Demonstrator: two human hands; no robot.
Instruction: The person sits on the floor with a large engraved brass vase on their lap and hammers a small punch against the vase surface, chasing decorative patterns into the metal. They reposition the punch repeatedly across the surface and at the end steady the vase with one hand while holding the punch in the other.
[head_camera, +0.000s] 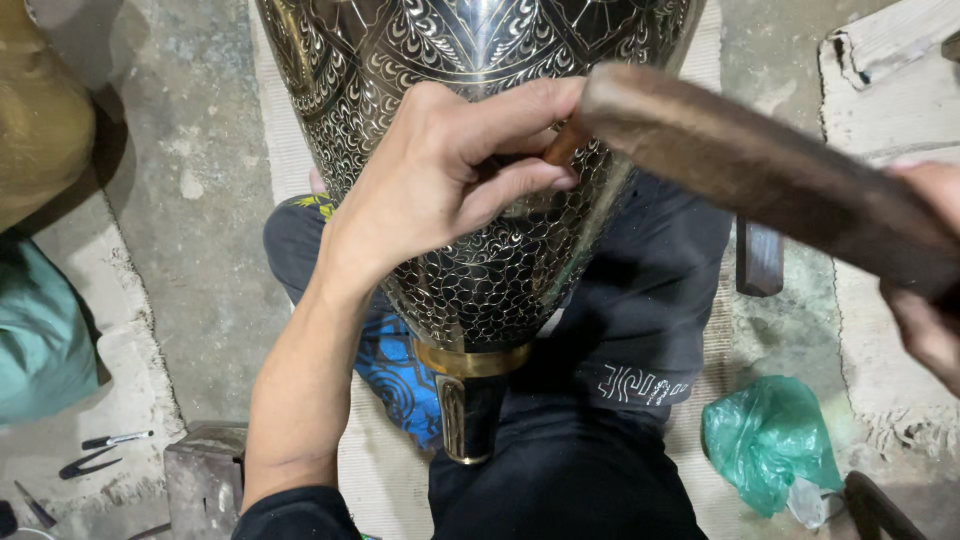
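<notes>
A large black and brass vase (480, 270) with fine engraved scale patterns lies across my lap, its brass-ringed foot (468, 400) pointing toward me. My left hand (450, 170) rests on the vase's belly and pinches a small copper-coloured chisel (563, 145) against the surface. My right hand (925, 275), at the right edge, grips a long dark wooden mallet (760, 170) whose head hangs just above the chisel's end.
A green plastic bag (768, 440) lies on the floor at the right. A dark wooden block (758, 258) sits beyond my knee. Small hand tools (100, 452) lie at the lower left beside a metal block (205, 480). A teal cloth (40, 330) and a brass vessel (35, 110) are at the left.
</notes>
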